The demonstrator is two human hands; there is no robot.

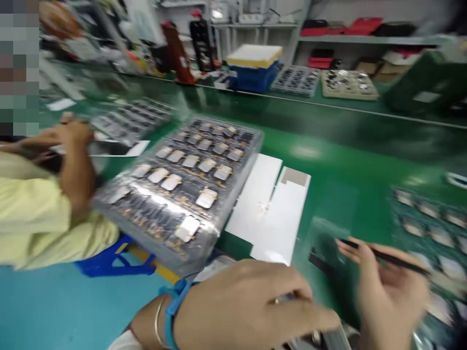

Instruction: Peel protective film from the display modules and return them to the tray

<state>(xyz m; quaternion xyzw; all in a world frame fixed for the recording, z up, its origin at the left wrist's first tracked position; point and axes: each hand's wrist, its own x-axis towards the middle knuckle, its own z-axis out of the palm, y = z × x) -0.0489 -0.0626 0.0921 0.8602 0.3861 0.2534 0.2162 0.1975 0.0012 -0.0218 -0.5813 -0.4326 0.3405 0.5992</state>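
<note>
R hand (392, 294), lower right of the frame, grips a thin black stick (401, 263), w/ its back end near the flat parts (441, 236) at far right. A quick jerk could knock those. L hand (244, 306), bottom middle, is bent; can't tell if it's got anything b/c of blur. Big tray (153, 250), left of middle, seems to stick out past the green bench (350, 165); 1 bump from the yellow sleeve (36, 214) could tip it & spill the shiny bits (207, 198).
</note>
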